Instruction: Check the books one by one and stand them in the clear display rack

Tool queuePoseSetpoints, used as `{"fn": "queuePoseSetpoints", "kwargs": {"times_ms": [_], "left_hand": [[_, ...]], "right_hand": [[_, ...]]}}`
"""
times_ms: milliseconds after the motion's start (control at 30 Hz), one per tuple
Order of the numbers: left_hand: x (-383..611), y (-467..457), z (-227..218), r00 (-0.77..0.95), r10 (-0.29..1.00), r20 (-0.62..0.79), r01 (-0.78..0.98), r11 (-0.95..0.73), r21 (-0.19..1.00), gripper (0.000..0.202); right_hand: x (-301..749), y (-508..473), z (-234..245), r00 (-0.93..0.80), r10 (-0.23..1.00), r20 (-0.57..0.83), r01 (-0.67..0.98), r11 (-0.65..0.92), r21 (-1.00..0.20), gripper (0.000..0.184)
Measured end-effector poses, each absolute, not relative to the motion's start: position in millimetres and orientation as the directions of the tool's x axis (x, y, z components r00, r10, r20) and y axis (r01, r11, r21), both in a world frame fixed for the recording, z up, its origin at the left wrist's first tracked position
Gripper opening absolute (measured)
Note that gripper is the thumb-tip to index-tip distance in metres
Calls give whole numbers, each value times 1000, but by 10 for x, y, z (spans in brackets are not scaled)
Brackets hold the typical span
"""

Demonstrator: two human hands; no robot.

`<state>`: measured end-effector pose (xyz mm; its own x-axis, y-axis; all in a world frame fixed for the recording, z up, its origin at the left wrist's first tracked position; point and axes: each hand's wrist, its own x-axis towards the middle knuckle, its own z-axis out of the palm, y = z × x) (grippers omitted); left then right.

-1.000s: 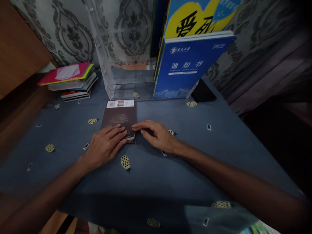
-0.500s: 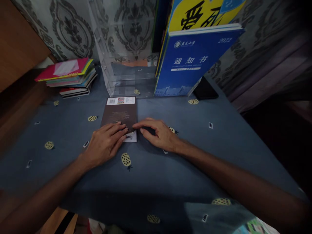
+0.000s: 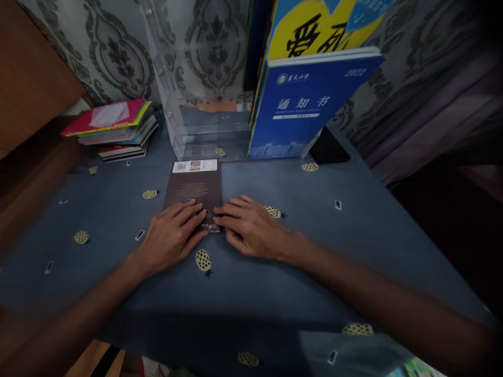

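A thin brown booklet [image 3: 193, 186] with a white barcode strip at its far end lies flat on the blue pineapple-print tablecloth [image 3: 314, 246]. My left hand [image 3: 173, 235] rests palm down with fingers stretched over the booklet's near left corner. My right hand [image 3: 249, 228] lies flat beside it, fingertips touching the booklet's near right corner. Both hands are open and press on the booklet without gripping it.
A clear acrylic stand [image 3: 204, 125] stands behind the booklet. Large blue and yellow books [image 3: 306, 104] lean upright in it at the right. A stack of colourful books [image 3: 116, 128] lies at the back left. A dark object [image 3: 328, 149] sits behind the blue book.
My right hand has slid left and flattened, its fingers now at the booklet's near right corner. The lifted corner seen half a second ago is pressed down. My left hand has stayed put.
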<state>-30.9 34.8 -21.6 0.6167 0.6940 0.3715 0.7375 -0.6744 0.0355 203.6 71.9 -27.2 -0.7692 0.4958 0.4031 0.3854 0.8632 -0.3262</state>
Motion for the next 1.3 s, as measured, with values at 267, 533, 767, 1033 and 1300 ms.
{"fn": "queuePoseSetpoints", "kwargs": {"times_ms": [267, 533, 767, 1033, 1300], "left_hand": [[-261, 572, -44, 650, 722, 238, 734, -677, 49, 35], [-21, 1418, -170, 613, 753, 239, 783, -619, -60, 37], [25, 1686, -245, 556, 767, 321, 807, -590, 9, 34], [-92, 1186, -137, 712, 643, 283, 639, -760, 119, 36], [-43, 391, 40, 653, 745, 140, 750, -661, 15, 21]], "right_hand": [[1961, 573, -235, -811, 453, 372, 424, 891, -161, 24], [2001, 571, -194, -819, 462, 340, 424, 887, -184, 23], [2007, 592, -169, -830, 448, 333, 412, 894, -175, 22], [2074, 714, -228, -537, 641, 548, 317, 756, -574, 30], [2098, 899, -354, -309, 842, 443, 335, 532, -778, 35]]}}
